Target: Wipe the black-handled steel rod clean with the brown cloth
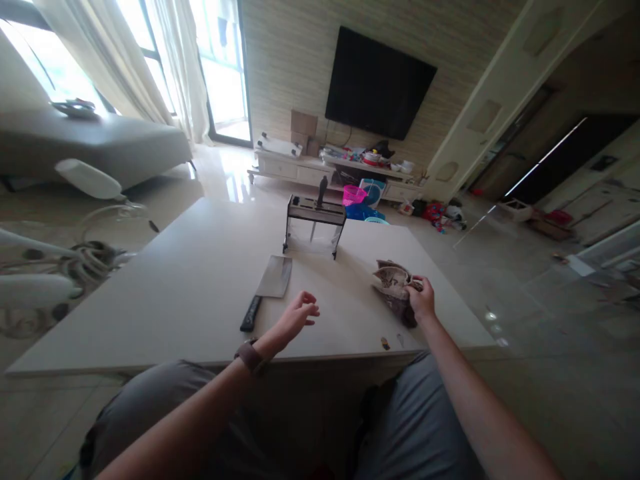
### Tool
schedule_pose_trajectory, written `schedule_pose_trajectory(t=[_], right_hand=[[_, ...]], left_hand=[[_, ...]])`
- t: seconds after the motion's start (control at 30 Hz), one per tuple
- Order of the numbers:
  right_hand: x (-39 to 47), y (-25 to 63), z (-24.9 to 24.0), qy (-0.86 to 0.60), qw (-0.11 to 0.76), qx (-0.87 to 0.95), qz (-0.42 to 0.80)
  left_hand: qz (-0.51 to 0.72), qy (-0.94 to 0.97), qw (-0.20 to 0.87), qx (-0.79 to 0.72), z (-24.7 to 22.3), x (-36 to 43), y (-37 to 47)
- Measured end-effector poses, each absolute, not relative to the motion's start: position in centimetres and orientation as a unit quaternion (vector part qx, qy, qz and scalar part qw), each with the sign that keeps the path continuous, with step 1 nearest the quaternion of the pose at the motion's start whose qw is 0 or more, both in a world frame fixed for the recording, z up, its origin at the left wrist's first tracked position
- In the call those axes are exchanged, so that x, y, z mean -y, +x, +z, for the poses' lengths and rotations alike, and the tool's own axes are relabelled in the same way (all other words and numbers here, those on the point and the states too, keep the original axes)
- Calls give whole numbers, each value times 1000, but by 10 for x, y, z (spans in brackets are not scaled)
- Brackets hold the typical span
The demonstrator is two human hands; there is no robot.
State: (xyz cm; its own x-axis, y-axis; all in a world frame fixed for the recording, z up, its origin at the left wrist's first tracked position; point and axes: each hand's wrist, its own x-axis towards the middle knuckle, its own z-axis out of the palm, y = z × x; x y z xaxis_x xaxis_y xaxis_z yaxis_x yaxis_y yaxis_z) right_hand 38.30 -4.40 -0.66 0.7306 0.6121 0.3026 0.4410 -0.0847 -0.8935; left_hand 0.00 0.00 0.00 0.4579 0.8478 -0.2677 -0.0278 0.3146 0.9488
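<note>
We note the right hand (423, 300) gripping the gathered side of the brown patterned fabric (395, 280), thumb and fingers closed on it, presumably because a bunched fold gives a firmer hold than a flat edge. The fabric is at the right part of the white table (175, 280), near the front edge. Our left hand (296, 317) is empty, fingers loosely curled and parted above the tabletop, perhaps to keep clear of the cleaver (275, 276) beside it. The cleaver lies flat, black handle toward us, which would suit an easy pick-up. Behind it, the clear-sided rack (315, 223) stands upright with a dark handle protruding, likely so that it can be grasped from above. Fabric appearance: crumpled, soft-looking, lighter inside a gaping fold (cloth or pouch, we cannot tell), darker underneath.
</note>
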Motion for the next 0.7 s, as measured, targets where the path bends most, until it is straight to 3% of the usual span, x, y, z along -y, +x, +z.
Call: schedule_pose_trajectory(t=[0.2, 0.43, 0.7], right_hand=[[59, 334, -7, -705, 584, 363, 173], [89, 242, -8, -665, 531, 461, 252], [111, 190, -8, -683, 433, 573, 135]], left_hand=[[243, 451, 781, -357, -26, 15, 18], [171, 300, 875, -341, -55, 33, 40], [322, 293, 833, -341, -46, 33, 37]])
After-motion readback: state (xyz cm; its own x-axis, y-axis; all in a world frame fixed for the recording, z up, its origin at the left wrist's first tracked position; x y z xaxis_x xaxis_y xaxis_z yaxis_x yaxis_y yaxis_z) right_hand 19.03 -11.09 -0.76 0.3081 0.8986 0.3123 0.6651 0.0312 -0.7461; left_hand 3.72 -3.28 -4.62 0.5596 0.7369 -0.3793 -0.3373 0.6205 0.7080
